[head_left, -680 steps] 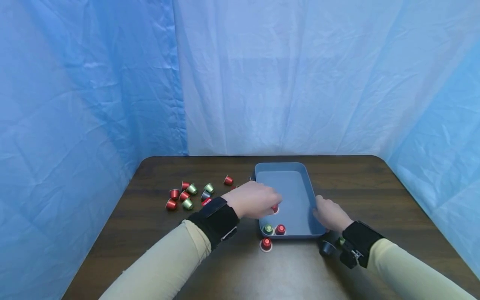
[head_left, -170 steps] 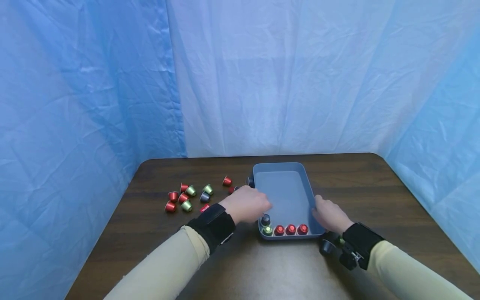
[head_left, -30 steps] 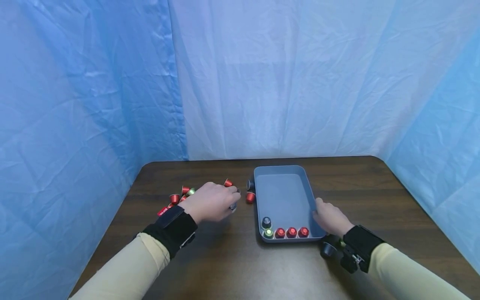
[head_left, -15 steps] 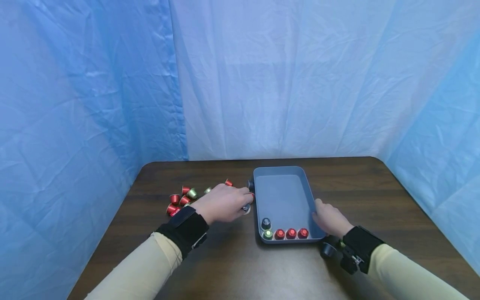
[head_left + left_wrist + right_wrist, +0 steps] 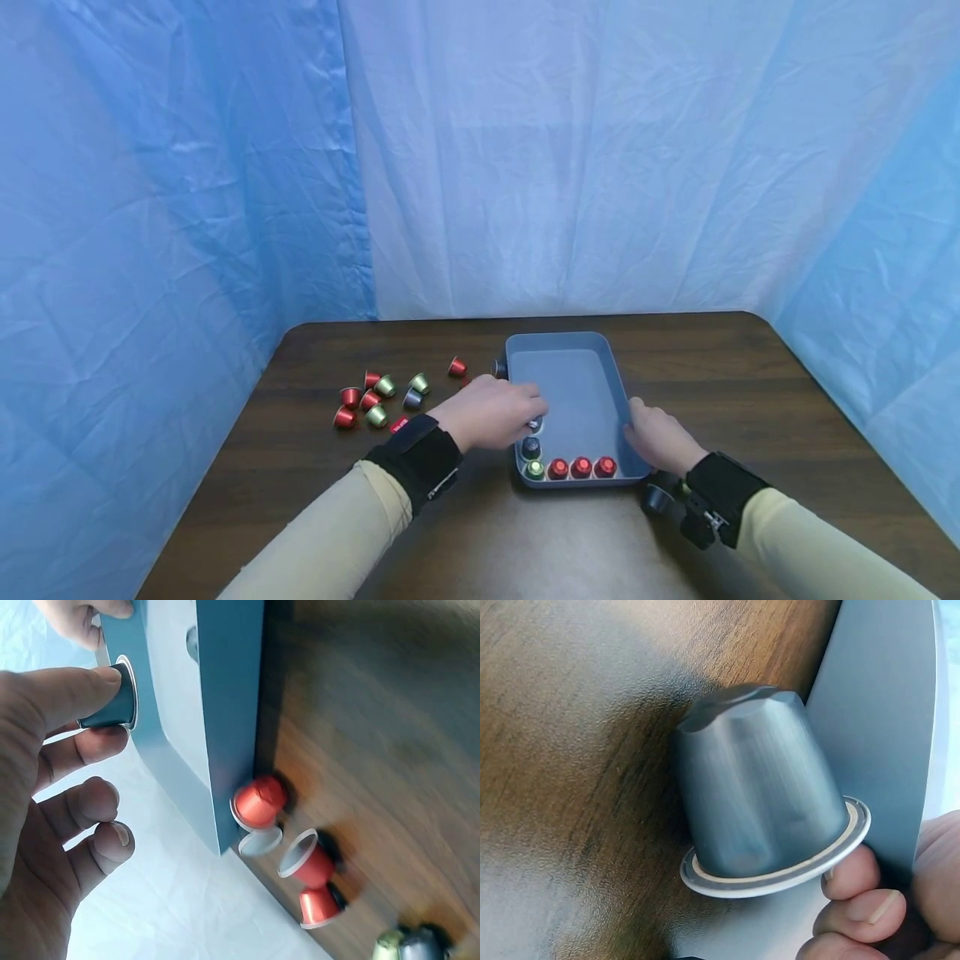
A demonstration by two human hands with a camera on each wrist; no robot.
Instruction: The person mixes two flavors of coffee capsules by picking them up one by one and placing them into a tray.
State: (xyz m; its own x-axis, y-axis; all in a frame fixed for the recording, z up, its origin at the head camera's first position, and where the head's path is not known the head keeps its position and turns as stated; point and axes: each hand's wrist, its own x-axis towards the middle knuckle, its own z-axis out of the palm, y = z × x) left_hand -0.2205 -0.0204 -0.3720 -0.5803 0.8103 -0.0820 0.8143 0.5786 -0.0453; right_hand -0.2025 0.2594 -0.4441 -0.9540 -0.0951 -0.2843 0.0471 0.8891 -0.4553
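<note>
My left hand (image 5: 491, 412) pinches a dark blue-grey coffee capsule (image 5: 111, 703) between thumb and index finger, over the left side of the blue-grey tray (image 5: 581, 392). The other fingers of that hand curl loosely in the left wrist view. Along the tray's near edge stand a green capsule (image 5: 535, 469) in the left corner and three red capsules (image 5: 581, 467) to its right. A dark capsule (image 5: 531, 448) stands just behind the green one. My right hand (image 5: 660, 435) grips the tray's right wall, fingers curled at its outside in the right wrist view.
Several loose red, green and dark capsules (image 5: 370, 400) lie on the wooden table (image 5: 480, 533) at left. Against the tray's left wall rests a dark capsule (image 5: 499, 368). Another dark capsule (image 5: 761, 784) lies by the right hand. Blue-white sheets (image 5: 570, 167) surround the table.
Over the last second my left hand has carried the dark capsule rightward from the loose group to the tray. Earlier, red capsules and a dark one were added to the tray. The right hand stays put.
</note>
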